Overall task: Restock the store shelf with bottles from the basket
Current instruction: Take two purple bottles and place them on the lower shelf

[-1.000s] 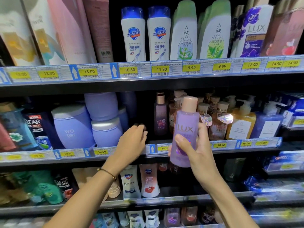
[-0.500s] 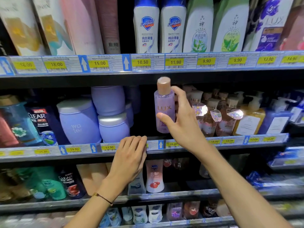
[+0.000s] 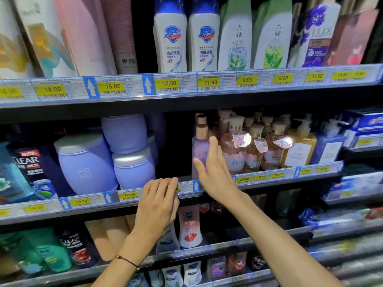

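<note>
A purple LUX bottle point(image 3: 199, 151) with a rose-gold cap stands upright on the middle shelf point(image 3: 259, 179), left of a row of pink pump bottles point(image 3: 235, 154). My right hand point(image 3: 214, 170) is right in front of it. The fingers are straightened beside the bottle's right side and the thumb lies across its front; the grip looks loosened. My left hand point(image 3: 160, 204) rests with bent fingertips on the shelf's price rail, lower left of the bottle, and holds nothing. The basket is out of view.
Lilac jars point(image 3: 87, 162) are stacked left of a dark gap beside the LUX bottle. White Safeguard bottles point(image 3: 170, 38) and green bottles fill the shelf above. More bottles point(image 3: 189, 226) stand on the lower shelves. Blue boxes point(image 3: 364, 129) sit at far right.
My right hand carried the LUX bottle up and forward into the middle shelf, set it down upright and loosened its fingers. My left hand stayed on the price rail.
</note>
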A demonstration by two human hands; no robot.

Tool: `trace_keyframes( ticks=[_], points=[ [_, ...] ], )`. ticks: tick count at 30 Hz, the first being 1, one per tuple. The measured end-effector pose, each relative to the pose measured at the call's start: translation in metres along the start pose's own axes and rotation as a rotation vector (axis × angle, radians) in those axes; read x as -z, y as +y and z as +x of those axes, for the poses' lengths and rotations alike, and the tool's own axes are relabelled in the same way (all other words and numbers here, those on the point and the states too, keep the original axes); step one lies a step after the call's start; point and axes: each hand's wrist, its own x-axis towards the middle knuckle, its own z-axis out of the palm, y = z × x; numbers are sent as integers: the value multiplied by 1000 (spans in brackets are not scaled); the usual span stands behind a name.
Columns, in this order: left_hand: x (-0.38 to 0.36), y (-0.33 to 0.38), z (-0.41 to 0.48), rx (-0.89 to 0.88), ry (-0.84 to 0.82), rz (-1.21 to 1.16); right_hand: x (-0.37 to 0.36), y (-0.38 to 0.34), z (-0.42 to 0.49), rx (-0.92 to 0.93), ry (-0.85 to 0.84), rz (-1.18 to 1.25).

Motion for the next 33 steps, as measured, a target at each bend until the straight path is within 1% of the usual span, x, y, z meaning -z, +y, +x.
trace_keyframes(
  ticks=[5, 7, 12, 15, 19, 25, 28, 33],
  points=[
    [-4, 1, -1, 9, 19, -5, 4, -4, 5, 216, 130, -211],
    [-4, 1, -2, 11, 16, -8, 8, -7, 8, 279, 159, -350],
    [-5, 0, -2, 13, 18, -6, 18, -10, 11, 458, 115, -750],
    [-5, 2, -2, 22, 27, -4, 25, -6, 14, 489, 130, -867],
    [-5, 3, -2, 33, 22, 6, 31, 1, 18, 466, 156, -919],
    [-7, 4, -2, 39, 13, 41, 31, 2, 21, 437, 106, -954],
    [-8, 4, -2, 40, -1, 54, 33, 8, 14, 493, 113, -908],
    [-4, 6, 0, 47, -11, 72, 29, 30, -31, 608, 53, -762]
  ],
)
